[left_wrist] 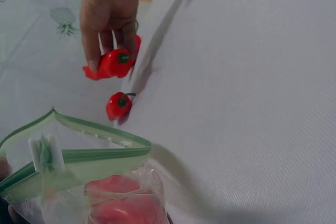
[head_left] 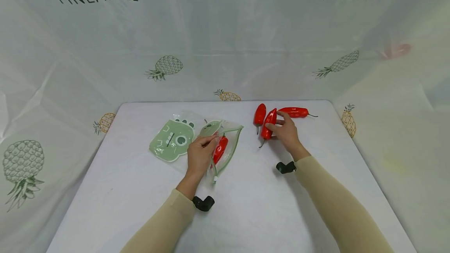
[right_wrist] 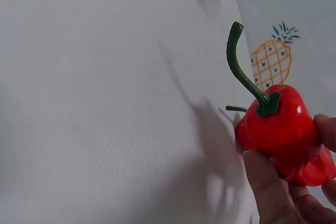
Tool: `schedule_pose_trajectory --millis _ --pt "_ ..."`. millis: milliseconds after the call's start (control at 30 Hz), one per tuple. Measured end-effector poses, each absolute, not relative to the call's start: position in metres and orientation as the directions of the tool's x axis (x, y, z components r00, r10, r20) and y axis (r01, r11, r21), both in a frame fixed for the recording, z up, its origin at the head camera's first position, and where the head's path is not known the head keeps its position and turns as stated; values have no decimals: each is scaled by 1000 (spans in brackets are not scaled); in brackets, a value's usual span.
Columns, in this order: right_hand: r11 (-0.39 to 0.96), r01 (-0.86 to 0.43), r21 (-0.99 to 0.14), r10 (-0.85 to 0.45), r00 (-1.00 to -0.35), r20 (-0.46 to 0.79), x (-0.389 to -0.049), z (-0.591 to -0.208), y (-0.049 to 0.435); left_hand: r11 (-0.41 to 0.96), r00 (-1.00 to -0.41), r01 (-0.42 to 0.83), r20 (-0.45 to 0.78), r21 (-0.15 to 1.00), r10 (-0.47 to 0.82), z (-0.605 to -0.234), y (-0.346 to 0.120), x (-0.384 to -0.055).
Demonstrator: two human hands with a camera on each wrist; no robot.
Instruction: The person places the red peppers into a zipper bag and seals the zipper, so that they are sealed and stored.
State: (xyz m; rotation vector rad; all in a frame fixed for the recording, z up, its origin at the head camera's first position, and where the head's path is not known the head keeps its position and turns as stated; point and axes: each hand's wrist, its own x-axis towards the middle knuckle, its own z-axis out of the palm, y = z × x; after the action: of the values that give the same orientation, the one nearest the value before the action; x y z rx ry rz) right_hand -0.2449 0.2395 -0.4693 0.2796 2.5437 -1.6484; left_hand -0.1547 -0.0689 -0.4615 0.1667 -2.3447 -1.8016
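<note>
My left hand pinches the edge of a clear zip bag with green seal strips and a white slider. The bag's mouth gapes toward the right, and a red pepper shows through its clear plastic. In the left wrist view only bits of the left fingers appear at the lower left. To the right, my right hand holds another red pepper between thumb and fingers, its curved green stem pointing away from the palm.
A red pepper lies just left of the held one, and another pepper lies behind the right hand near the table's back edge. Left of the bag's mouth, a green cartoon dinosaur print lies flat. A pineapple-patterned curtain rises behind the white table.
</note>
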Motion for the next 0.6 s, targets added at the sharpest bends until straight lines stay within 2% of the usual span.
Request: schedule_pose_trajectory --millis 600 --pt "412 146 -900 74 -989 -127 -224 -464 225 258 -976 54 106 964 -189 -460 -69 -154"
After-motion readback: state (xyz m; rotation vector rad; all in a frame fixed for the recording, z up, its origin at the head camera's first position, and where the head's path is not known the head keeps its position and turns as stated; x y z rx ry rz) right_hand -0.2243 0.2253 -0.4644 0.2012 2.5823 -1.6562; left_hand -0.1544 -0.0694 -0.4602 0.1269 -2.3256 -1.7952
